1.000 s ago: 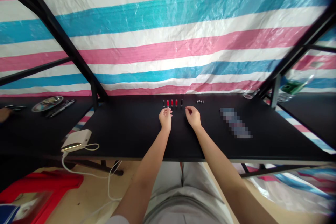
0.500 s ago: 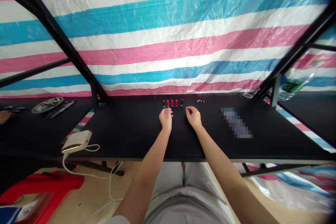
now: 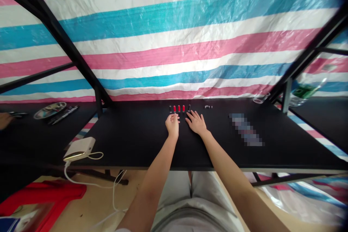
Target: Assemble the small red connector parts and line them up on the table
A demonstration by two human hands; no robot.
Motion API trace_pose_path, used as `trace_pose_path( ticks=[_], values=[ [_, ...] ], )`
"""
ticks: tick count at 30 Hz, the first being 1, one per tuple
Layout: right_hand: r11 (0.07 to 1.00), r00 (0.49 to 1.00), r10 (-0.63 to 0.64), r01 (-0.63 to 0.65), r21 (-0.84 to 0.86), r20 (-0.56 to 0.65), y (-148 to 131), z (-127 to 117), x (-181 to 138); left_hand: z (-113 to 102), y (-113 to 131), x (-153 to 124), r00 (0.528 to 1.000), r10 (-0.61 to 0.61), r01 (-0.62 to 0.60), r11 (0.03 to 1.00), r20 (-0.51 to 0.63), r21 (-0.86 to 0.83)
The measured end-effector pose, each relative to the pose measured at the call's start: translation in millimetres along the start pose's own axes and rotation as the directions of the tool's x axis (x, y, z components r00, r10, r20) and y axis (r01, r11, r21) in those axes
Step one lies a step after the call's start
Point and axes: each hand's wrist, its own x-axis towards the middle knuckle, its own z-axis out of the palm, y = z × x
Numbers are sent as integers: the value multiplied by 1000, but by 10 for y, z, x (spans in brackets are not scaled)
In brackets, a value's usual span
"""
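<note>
A row of several small upright plugs (image 3: 179, 108), red ones between black ones, stands near the back of the black table (image 3: 136, 137). My left hand (image 3: 172, 124) rests on the table just in front of the row, fingers curled loosely, with nothing visible in them. My right hand (image 3: 196, 122) lies flat beside it, fingers spread and pointing at the black plug at the row's right end. A few tiny metal pieces (image 3: 208, 107) lie to the right of the row.
A white power bank (image 3: 79, 148) with a white cable sits at the table's front left edge. A metal dish (image 3: 49, 110) and dark tools (image 3: 63, 113) lie on the left table, where another person's hand (image 3: 4, 120) shows. A blurred patch (image 3: 246, 134) lies right; a striped tarp hangs behind.
My right hand has opened from a pinch into a flat, spread hand and shifted slightly left toward the row. My left hand has barely moved.
</note>
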Motion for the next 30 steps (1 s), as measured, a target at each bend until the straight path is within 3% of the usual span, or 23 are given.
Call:
trace_pose_path(
  ticks=[8, 12, 18, 24, 30],
  values=[
    [1000, 1000, 9, -9, 17, -12, -38, 22, 79, 7, 29, 1, 1000, -6, 6, 1000, -6, 10],
    [992, 987, 28, -8, 127, -158, -32, -40, 57, 5, 12, 5, 1000, -16, 16, 1000, 0, 4],
    [894, 902, 132, 71, 443, -411, -42, -196, -28, 12, 43, -20, 998, -35, 36, 999, 51, -17],
    [805, 924, 115, 128, 579, -364, -180, -265, -135, 38, 144, -72, 941, -101, 146, 982, 324, -119],
    [784, 951, 5, 188, 592, -309, -221, -240, -171, 36, 136, -61, 935, -101, 167, 971, 340, -172]
  ],
)
